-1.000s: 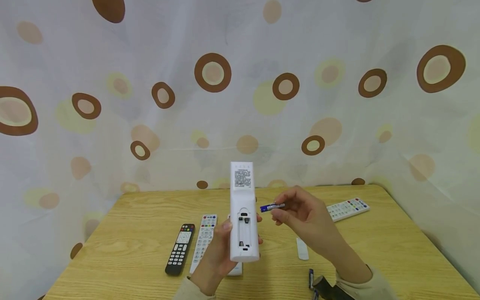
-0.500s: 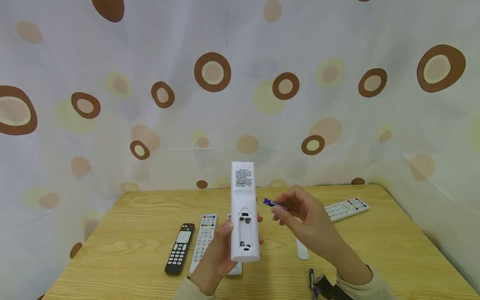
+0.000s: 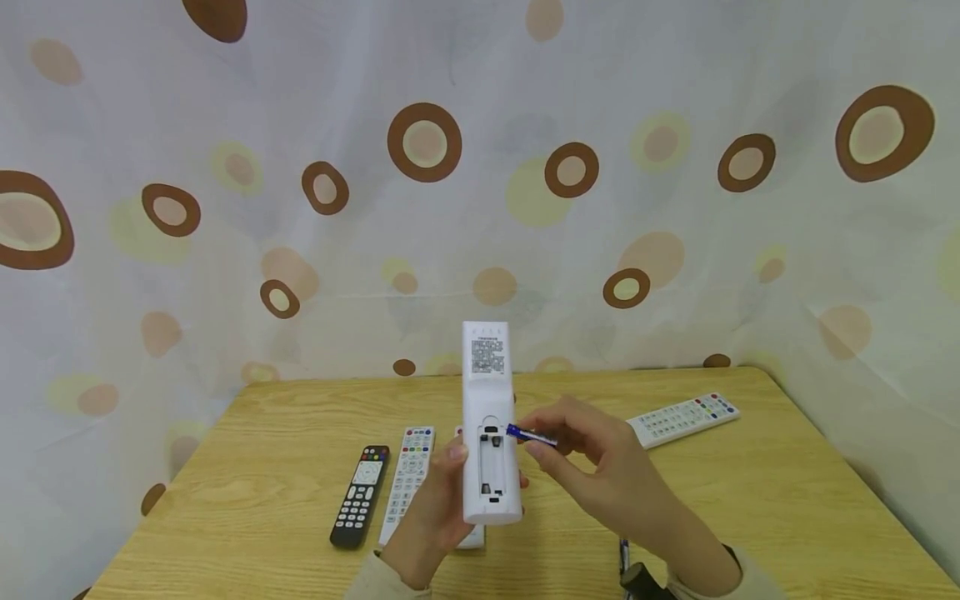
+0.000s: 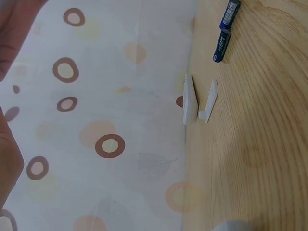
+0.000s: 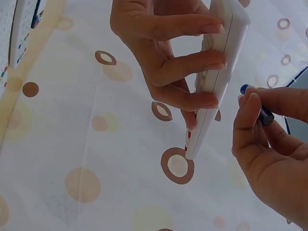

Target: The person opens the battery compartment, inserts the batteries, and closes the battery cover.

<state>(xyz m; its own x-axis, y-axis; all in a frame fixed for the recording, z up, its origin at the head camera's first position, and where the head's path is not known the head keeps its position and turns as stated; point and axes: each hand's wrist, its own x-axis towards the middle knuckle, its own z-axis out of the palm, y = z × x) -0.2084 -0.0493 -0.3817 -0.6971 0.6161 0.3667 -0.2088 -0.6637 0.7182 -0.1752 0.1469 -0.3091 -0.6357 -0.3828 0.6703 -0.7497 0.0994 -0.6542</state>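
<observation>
My left hand (image 3: 435, 508) grips a white remote control (image 3: 487, 392) upright, its back towards the head camera. The battery compartment (image 3: 491, 465) in that back is uncovered and holds no battery. Between thumb and fingertips my right hand (image 3: 600, 458) pinches a blue battery (image 3: 531, 435), whose tip is at the remote's right edge beside the compartment's upper end. In the right wrist view the left fingers (image 5: 192, 67) wrap the remote's side, and the battery (image 5: 265, 115) shows between the right thumb and fingers, apart from the remote.
A black remote (image 3: 360, 497) and a white remote (image 3: 408, 483) lie left on the wooden table (image 3: 262, 450). Another white remote (image 3: 684, 418) lies at the back right. Blue batteries (image 4: 222, 45) and a white battery cover (image 4: 211, 100) lie on the table.
My right hand has moved left and down, bringing the battery from a gap away to the remote's edge. The battery's angle has turned. My left hand holds the remote nearly still.
</observation>
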